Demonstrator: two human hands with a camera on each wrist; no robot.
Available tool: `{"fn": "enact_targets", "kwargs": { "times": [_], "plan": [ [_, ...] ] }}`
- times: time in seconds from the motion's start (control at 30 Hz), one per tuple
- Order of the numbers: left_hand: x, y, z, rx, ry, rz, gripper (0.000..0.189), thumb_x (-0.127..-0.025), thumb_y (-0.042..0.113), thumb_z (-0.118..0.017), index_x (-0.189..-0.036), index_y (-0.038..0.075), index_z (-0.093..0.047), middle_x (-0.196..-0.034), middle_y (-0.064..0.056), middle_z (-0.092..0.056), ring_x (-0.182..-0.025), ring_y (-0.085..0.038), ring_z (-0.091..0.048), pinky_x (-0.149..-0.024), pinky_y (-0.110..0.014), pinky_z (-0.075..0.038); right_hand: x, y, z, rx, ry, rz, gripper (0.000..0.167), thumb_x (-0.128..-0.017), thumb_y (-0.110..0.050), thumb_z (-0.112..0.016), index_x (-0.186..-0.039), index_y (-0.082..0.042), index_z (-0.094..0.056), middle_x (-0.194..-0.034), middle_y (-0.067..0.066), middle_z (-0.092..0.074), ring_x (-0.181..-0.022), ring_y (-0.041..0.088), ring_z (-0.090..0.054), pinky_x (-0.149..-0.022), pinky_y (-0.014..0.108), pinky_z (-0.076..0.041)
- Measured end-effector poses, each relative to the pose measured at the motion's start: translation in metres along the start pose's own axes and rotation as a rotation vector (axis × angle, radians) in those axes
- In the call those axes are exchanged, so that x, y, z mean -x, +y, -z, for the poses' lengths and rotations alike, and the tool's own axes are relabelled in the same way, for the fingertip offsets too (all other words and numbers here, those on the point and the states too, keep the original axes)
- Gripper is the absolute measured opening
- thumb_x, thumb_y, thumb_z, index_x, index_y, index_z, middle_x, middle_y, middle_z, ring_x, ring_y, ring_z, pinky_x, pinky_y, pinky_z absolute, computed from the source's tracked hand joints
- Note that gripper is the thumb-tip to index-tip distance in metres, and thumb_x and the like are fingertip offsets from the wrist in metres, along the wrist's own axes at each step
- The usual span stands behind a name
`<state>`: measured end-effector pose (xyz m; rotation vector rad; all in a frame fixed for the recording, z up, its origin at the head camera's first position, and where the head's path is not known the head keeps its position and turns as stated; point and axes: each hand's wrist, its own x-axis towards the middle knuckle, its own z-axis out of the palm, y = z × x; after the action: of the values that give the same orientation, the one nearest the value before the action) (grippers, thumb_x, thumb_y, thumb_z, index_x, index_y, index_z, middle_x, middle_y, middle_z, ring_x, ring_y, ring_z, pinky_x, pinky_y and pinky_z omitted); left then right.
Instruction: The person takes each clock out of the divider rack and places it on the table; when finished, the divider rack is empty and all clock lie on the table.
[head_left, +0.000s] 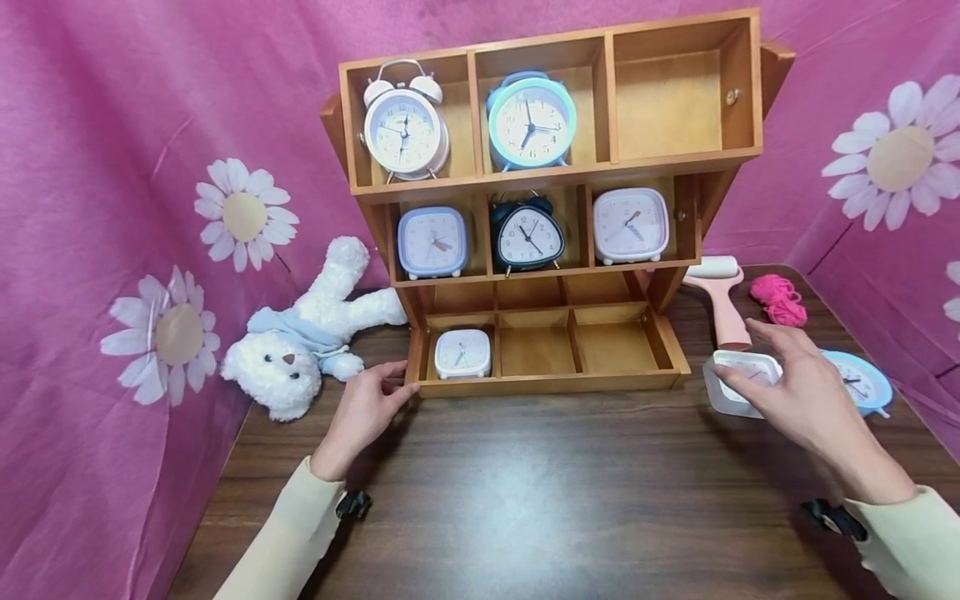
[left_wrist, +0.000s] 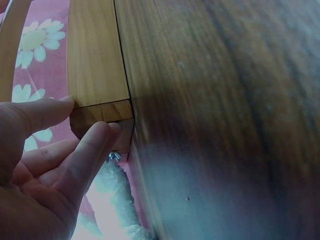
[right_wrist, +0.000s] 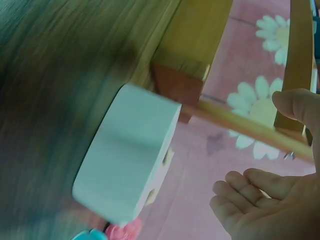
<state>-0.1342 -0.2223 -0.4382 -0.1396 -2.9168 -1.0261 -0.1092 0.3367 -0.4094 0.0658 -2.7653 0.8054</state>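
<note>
At the lower left corner of a wooden shelf (head_left: 551,386), my left hand (head_left: 367,412) touches the end of the front board with extended fingers. The left wrist view shows the thumb and fingertips around that board end (left_wrist: 102,112). My right hand (head_left: 813,392) hovers over a white square clock (head_left: 723,400) on the table, thumb and fingers spread. In the right wrist view the clock (right_wrist: 127,155) stands apart from the visible fingers (right_wrist: 245,195). A light blue round clock (head_left: 862,379) lies partly hidden behind the right hand.
Alarm clocks stand in several compartments, among them a blue round clock (head_left: 531,123) and a black clock (head_left: 529,237). A white teddy bear (head_left: 285,367) lies left of the shelf. A pink lint roller (head_left: 723,308) and pink yarn (head_left: 780,300) lie to its right.
</note>
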Motion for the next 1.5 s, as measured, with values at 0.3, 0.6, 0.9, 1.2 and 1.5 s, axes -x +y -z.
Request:
{"fn": "enact_targets", "kwargs": {
  "times": [0.3, 0.6, 0.9, 1.2, 1.5],
  "plan": [
    [0.000, -0.001, 0.000, 0.005, -0.005, -0.007, 0.043, -0.104, 0.019, -0.082, -0.140, -0.003, -0.074, -0.123, -0.022, -0.083, -0.095, -0.027, -0.083, -0.074, -0.033, -0.062, -0.004, -0.028, -0.015, -0.004, -0.029, 0.048, 0.084, -0.095, -0.035, -0.089, -0.160, 0.004, -0.052, -0.153, 0.036, -0.055, -0.133, 0.062, -0.055, -0.100, 0.078, -0.044],
    [0.002, -0.002, -0.002, 0.029, 0.025, -0.024, 0.042, -0.103, 0.017, -0.083, -0.139, -0.002, -0.076, -0.115, -0.020, -0.085, -0.084, -0.020, -0.079, -0.067, -0.025, -0.054, -0.006, -0.053, -0.033, -0.052, -0.034, 0.101, 0.083, -0.092, -0.033, -0.092, -0.158, 0.004, -0.056, -0.153, 0.035, -0.058, -0.134, 0.061, -0.058, -0.102, 0.079, -0.046],
    [0.000, -0.005, -0.003, 0.037, 0.033, -0.020, 0.041, -0.102, 0.018, -0.084, -0.138, -0.001, -0.076, -0.116, -0.019, -0.085, -0.087, -0.022, -0.081, -0.067, -0.025, -0.055, -0.009, -0.080, -0.051, -0.128, -0.072, 0.152, 0.081, -0.093, -0.033, -0.092, -0.159, -0.001, -0.057, -0.154, 0.026, -0.060, -0.140, 0.053, -0.059, -0.109, 0.075, -0.045],
    [-0.001, -0.008, -0.003, 0.031, 0.030, -0.012, 0.043, -0.101, 0.018, -0.085, -0.139, 0.000, -0.076, -0.116, -0.019, -0.085, -0.089, -0.023, -0.082, -0.070, -0.027, -0.056, -0.017, -0.115, -0.077, -0.172, -0.151, 0.200, 0.079, -0.096, -0.034, -0.089, -0.161, -0.006, -0.056, -0.157, 0.020, -0.061, -0.144, 0.048, -0.059, -0.118, 0.071, -0.045],
    [-0.003, -0.006, -0.003, 0.032, 0.027, -0.010, 0.043, -0.101, 0.018, -0.085, -0.139, 0.000, -0.076, -0.116, -0.019, -0.085, -0.086, -0.021, -0.079, -0.068, -0.026, -0.054, -0.028, -0.150, -0.108, -0.234, -0.250, 0.241, 0.077, -0.098, -0.039, -0.088, -0.160, -0.005, -0.057, -0.159, 0.019, -0.062, -0.147, 0.045, -0.060, -0.121, 0.068, -0.047]
  ]
}}
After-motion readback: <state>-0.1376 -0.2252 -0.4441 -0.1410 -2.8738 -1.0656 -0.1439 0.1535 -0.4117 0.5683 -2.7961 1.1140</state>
